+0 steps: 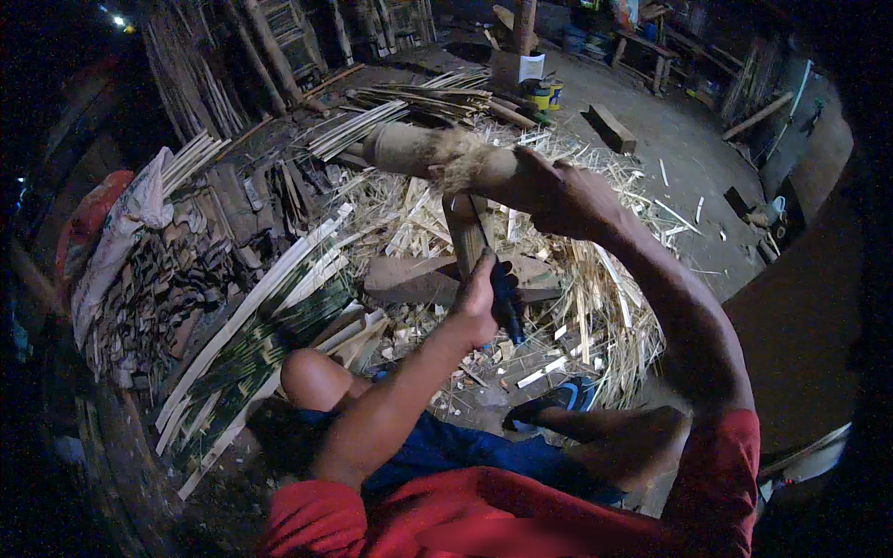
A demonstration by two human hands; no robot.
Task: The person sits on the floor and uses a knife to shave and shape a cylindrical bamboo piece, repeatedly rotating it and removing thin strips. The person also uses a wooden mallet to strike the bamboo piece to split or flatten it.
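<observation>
1. Bamboo offcuts and pale shavings [595,307] cover the dirt floor [679,149] ahead of the seated person, piled thickest around the work point.
2. Split bamboo strips [251,344], green-skinned and pale, lie in a long bundle at the person's left, beside a stack of dark wood pieces [177,270].
3. Wooden mallet [419,149]: a thick club with a frayed, fibrous end, held level above the work. The right hand [549,191] is closed around its handle end, arm raised.
4. Bamboo piece [465,232]: stands upright on a flat wooden block [409,279] at centre, directly under the mallet.
5. Knife [498,270]: blade set against the top of the bamboo piece, dark handle pointing down toward the person. The left hand [476,302] is wrapped tight around that handle, just below the bamboo piece.
6. Yellow cans [544,93] stand well apart, at the far side of the floor.
</observation>
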